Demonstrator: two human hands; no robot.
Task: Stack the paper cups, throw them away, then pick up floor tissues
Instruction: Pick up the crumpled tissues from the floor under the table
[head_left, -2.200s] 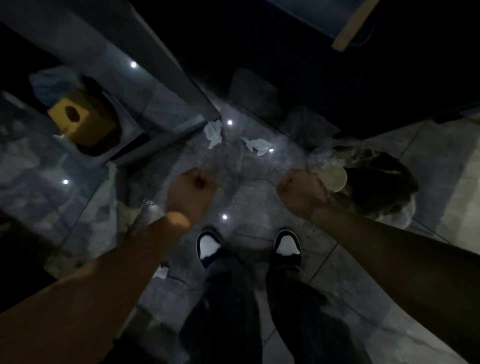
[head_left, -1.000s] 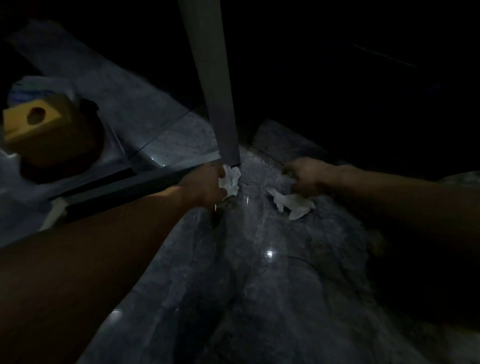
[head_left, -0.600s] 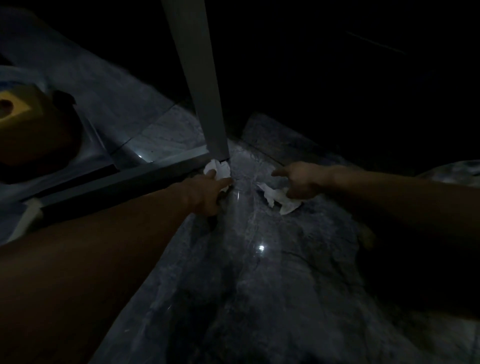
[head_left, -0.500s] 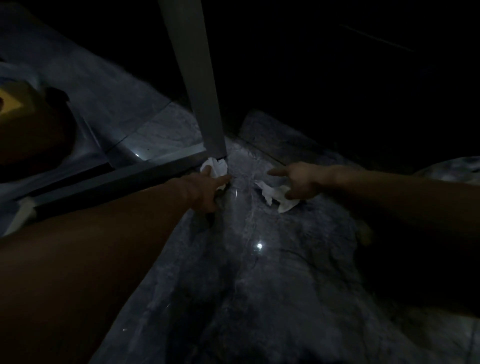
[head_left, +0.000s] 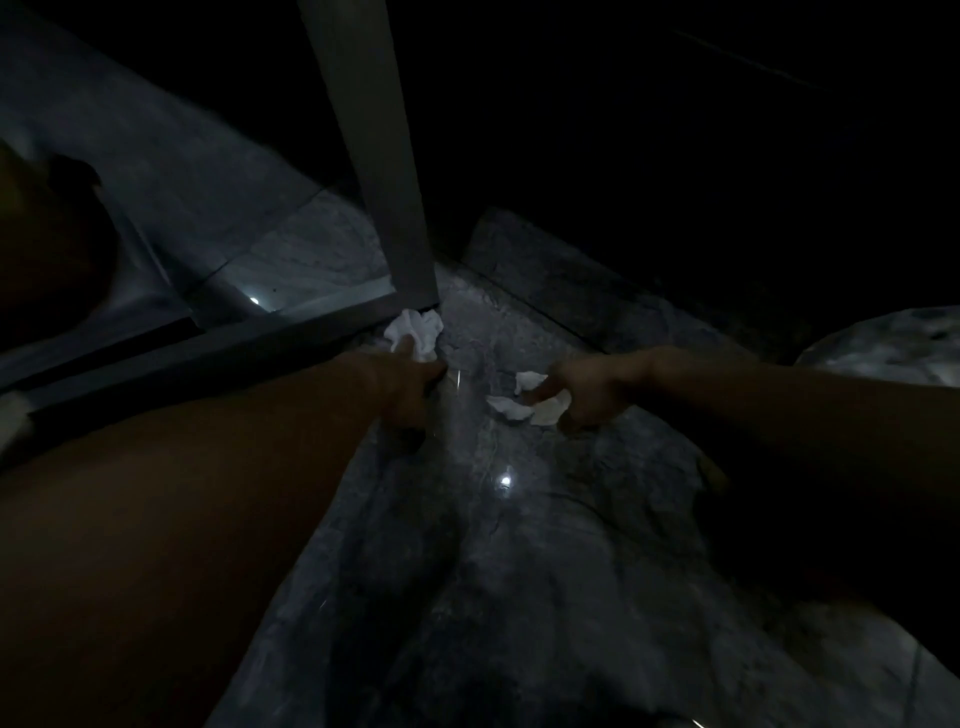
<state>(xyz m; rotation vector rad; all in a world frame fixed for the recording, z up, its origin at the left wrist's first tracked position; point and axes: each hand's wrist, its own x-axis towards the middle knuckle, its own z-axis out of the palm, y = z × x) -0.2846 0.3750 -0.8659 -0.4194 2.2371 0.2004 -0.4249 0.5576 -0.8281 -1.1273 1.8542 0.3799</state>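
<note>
Two hands: both reach down to the floor in the one head view, forearms bare, the scene very dim.
Tissues: two white crumpled tissues, well apart from each other on the grey marble floor (head_left: 519, 545).
Left tissue (head_left: 415, 330): lies at the foot of the pale post (head_left: 374, 156), just beside the dark rail (head_left: 208, 348) that runs off to the left.
Left hand (head_left: 410, 384): fingertips touch the near edge of the left tissue; the fingers are loosely curled, and whether they pinch the paper I cannot tell.
Right tissue (head_left: 535, 405): lies flat on the floor, spread into a few white flaps, partly under the fingers.
Right hand (head_left: 592, 387): fingers pointing down onto the right tissue, thumb and fingers on either side of it; a closed grip is not clear in the dark.
Cups: not seen in this view.
Other: one small bright light spot (head_left: 504, 480) reflects on the floor between the arms; a second glints near the rail.
Change from half a second before: the camera has moved closer and lower, the yellow box at the far left has slid out of view, and the right hand's forefinger, then stretched out, now bends down onto its tissue. Both tissues lie where they did.
</note>
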